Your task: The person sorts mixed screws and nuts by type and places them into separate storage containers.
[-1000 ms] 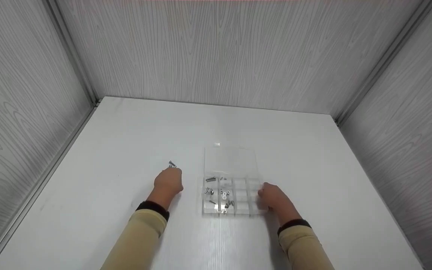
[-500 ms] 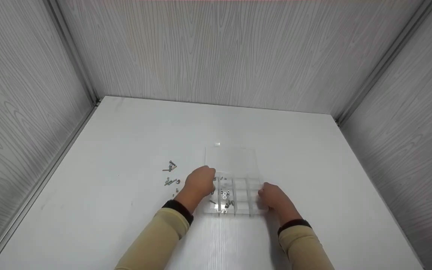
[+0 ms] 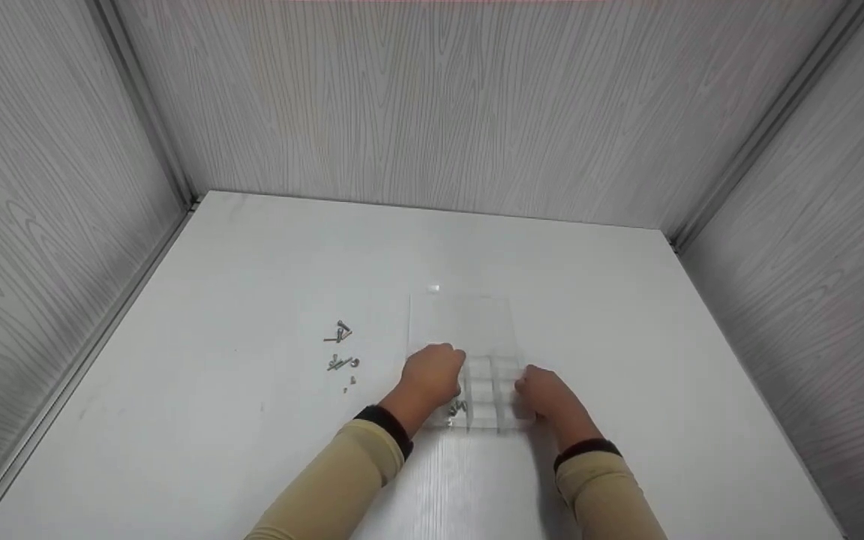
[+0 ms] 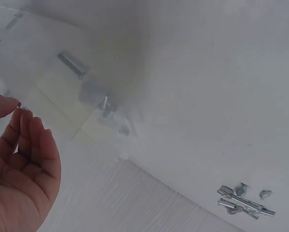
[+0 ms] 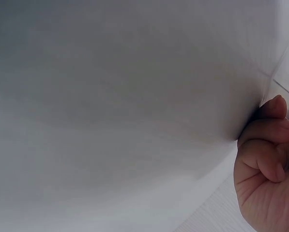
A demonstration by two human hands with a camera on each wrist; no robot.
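A smooth white rectangular tabletop (image 3: 267, 255) sits enclosed by three grey wood-grain panel walls (image 3: 432, 105) under even light.

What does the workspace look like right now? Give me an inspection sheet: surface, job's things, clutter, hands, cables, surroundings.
Surface: white table, bare around the work.
Job's things: clear divided box with its lid lying open behind; a few screws and small metal parts show in its left compartments. Loose screws lie on the table to the left of the box.
Clutter: nothing seen.
Hands: left hand is over the box's left compartments, fingertips drawn together; whether they pinch a part cannot be told. Right hand is curled against the box's right edge.
Cables: nothing seen.
Surroundings: grey wood-grain walls on three sides.
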